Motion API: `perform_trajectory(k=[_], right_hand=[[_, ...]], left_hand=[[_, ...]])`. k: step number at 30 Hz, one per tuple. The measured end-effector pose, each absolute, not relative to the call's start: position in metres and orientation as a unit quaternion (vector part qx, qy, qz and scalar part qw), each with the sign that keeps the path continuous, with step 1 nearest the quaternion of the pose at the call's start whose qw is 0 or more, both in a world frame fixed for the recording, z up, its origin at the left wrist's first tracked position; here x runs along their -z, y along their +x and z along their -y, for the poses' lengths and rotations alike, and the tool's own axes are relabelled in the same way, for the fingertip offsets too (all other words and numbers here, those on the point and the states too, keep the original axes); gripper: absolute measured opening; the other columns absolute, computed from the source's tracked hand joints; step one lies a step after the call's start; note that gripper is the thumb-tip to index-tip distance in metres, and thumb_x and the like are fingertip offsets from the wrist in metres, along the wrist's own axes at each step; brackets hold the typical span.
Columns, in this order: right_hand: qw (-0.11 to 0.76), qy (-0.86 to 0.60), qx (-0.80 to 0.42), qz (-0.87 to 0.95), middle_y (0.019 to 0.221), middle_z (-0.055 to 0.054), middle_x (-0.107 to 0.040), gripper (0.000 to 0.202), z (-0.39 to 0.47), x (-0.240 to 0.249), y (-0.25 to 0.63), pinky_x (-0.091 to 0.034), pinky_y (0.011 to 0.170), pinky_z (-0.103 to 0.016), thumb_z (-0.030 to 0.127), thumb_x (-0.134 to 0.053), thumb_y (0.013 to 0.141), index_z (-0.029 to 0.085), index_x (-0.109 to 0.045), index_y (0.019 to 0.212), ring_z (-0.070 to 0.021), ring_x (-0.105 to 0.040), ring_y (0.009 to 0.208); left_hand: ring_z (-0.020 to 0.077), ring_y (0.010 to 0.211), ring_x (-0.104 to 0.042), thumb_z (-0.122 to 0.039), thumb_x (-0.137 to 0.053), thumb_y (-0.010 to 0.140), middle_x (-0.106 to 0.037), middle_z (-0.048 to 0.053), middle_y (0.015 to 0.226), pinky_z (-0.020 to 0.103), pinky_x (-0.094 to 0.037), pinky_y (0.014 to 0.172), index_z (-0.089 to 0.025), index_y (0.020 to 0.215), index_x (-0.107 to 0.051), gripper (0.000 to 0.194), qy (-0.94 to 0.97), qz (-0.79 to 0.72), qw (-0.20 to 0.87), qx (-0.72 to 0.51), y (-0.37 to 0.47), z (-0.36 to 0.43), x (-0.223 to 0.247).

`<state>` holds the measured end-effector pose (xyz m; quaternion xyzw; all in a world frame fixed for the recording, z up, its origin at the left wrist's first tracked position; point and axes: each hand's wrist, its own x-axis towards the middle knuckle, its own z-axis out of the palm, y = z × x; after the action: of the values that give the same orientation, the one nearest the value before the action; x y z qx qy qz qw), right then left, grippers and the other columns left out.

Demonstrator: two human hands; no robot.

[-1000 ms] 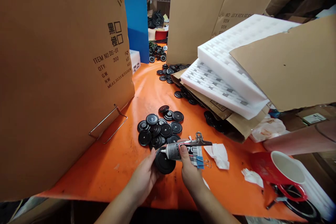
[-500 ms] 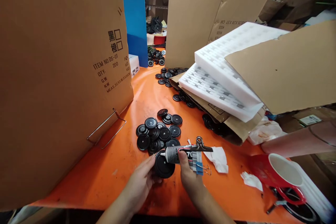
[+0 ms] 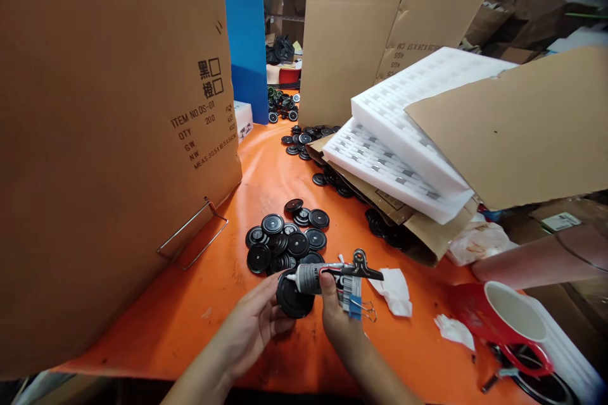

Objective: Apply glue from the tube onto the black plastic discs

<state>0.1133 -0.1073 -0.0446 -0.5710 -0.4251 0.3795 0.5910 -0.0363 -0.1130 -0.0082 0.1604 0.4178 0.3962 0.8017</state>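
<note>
While my left fingers (image 3: 281, 327) pinch the black disc (image 3: 295, 305) and my right fingers (image 3: 327, 287) the tube (image 3: 310, 279), I should steady the nozzle (image 3: 292, 277) and squeeze gently.

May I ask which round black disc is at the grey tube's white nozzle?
The round black disc in the left hand, the only one held; nearby discs lie piled on the orange table.

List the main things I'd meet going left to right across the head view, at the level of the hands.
Large cardboard box, left hand, black disc held in it, right hand, larger white paper piece, smaller white paper piece, red mug.
</note>
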Motion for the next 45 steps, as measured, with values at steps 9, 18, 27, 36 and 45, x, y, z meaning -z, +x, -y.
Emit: perform_trajectory(k=[9,18,27,36,45], right_hand=[[0.565,-0.57,-0.373,0.465,0.089,-0.004,-0.068,0.017,0.104,0.039,0.111,-0.046,0.083,-0.036,0.036,-0.06,0.077,0.023,-0.065,0.087,-0.0216,-0.061,0.085],[0.563,-0.575,-0.382,0.454,0.094,-0.006,-0.068,0.026,0.105,0.046,0.108,-0.046,0.085,-0.038,0.039,-0.063,0.075,0.021,-0.064,0.093,-0.0226,-0.062,0.087],[0.58,-0.591,-0.362,0.427,0.098,-0.009,-0.067,0.033,0.105,0.046,0.104,-0.046,0.085,-0.04,0.043,-0.065,0.073,0.019,-0.062,0.096,-0.0248,-0.059,0.097],[0.574,-0.588,-0.37,0.433,0.099,-0.008,-0.067,0.03,0.104,0.04,0.104,-0.045,0.087,-0.038,0.04,-0.063,0.075,0.019,-0.062,0.097,-0.0234,-0.06,0.095],[0.549,-0.595,-0.36,0.464,0.1,-0.009,-0.066,0.033,0.101,0.04,0.102,-0.045,0.089,-0.04,0.045,-0.055,0.08,0.018,-0.06,0.097,-0.0231,-0.06,0.097]], left_hand=[[0.0099,0.074,-0.059,-0.034,-0.056,0.083,-0.065,0.006,0.093,0.02,-0.049,0.068,-0.017,0.105,-0.062,0.029,0.142,-0.395,0.808,-0.413,-0.041,0.112,0.003],[0.0133,0.079,-0.061,-0.028,-0.06,0.079,-0.065,0.009,0.101,0.024,-0.05,0.072,-0.016,0.11,-0.062,0.033,0.152,-0.393,0.812,-0.405,-0.046,0.112,0.002],[0.0132,0.073,-0.061,-0.027,-0.058,0.081,-0.064,0.008,0.1,0.027,-0.052,0.067,-0.02,0.117,-0.055,0.037,0.155,-0.395,0.813,-0.398,-0.05,0.111,0.004],[0.0112,0.07,-0.06,-0.033,-0.055,0.083,-0.064,0.005,0.093,0.024,-0.052,0.063,-0.021,0.111,-0.056,0.031,0.159,-0.402,0.805,-0.406,-0.049,0.11,0.005],[0.0118,0.075,-0.06,-0.031,-0.052,0.085,-0.064,0.007,0.095,0.026,-0.052,0.069,-0.016,0.109,-0.057,0.029,0.15,-0.397,0.804,-0.417,-0.05,0.11,0.009]])
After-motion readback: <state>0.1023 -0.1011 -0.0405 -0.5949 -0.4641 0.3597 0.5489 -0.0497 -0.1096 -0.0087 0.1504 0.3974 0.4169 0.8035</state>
